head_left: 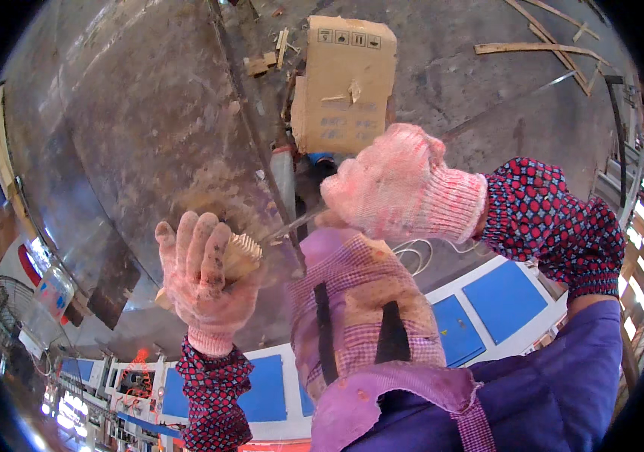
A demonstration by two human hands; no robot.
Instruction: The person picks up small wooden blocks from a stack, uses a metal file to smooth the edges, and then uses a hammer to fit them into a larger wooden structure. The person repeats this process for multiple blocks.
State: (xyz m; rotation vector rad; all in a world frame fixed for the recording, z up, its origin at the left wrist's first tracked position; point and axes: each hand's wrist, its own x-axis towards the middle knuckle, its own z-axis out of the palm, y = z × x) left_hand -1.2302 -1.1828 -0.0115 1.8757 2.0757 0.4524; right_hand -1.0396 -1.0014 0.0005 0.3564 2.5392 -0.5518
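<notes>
both apart | left hand [205, 282] spread over wood block [243, 257] | right hand [393, 184] clenching rod [296, 224] | edge [270, 173] between

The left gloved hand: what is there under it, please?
Under the left hand, a pale wooden piece shows its ridged end on the right; a bit of wood also shows at the left. What lies between is covered.

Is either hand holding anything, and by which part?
Right hand: a thin metal tool, gripped part hidden. Left hand: laid across a ridged wooden piece; grip unclear.
</notes>
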